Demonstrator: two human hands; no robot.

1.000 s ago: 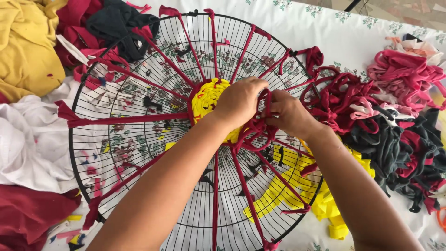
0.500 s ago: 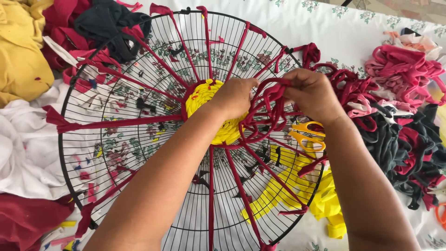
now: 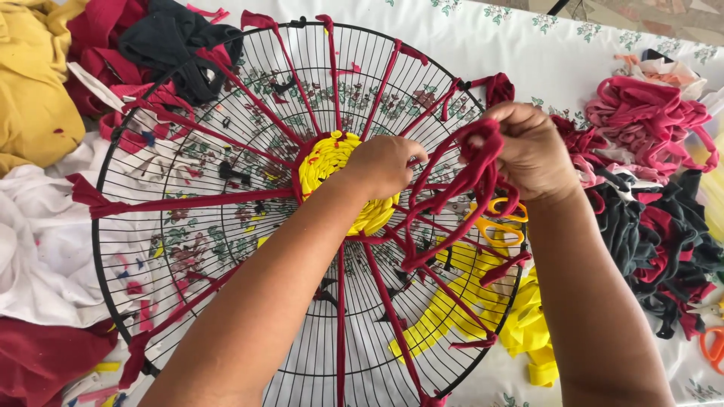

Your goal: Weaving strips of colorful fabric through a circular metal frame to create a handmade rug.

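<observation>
A round black wire fan guard [image 3: 188,120] lies flat on the table, with dark red fabric strips [image 3: 196,202] stretched across it like spokes. At its hub is a woven yellow disc [image 3: 324,160] edged in dark red. My left hand [image 3: 385,164] presses on the disc's right side, fingers curled on the weave. My right hand [image 3: 528,147] is raised to the right of the hub and grips a bunch of dark red fabric strip [image 3: 467,177] that runs down to the weave.
Yellow-handled scissors [image 3: 501,218] and yellow fabric strips [image 3: 452,309] lie under the guard. Piles of pink, red and black strips [image 3: 648,188] sit at right. Yellow, red, black and white cloth [image 3: 38,226] is heaped at left. Orange scissors [image 3: 713,343] lie at the right edge.
My right hand has lifted up and to the right from the hub, drawing the dark red strip out with it. My left hand stays on the yellow disc.
</observation>
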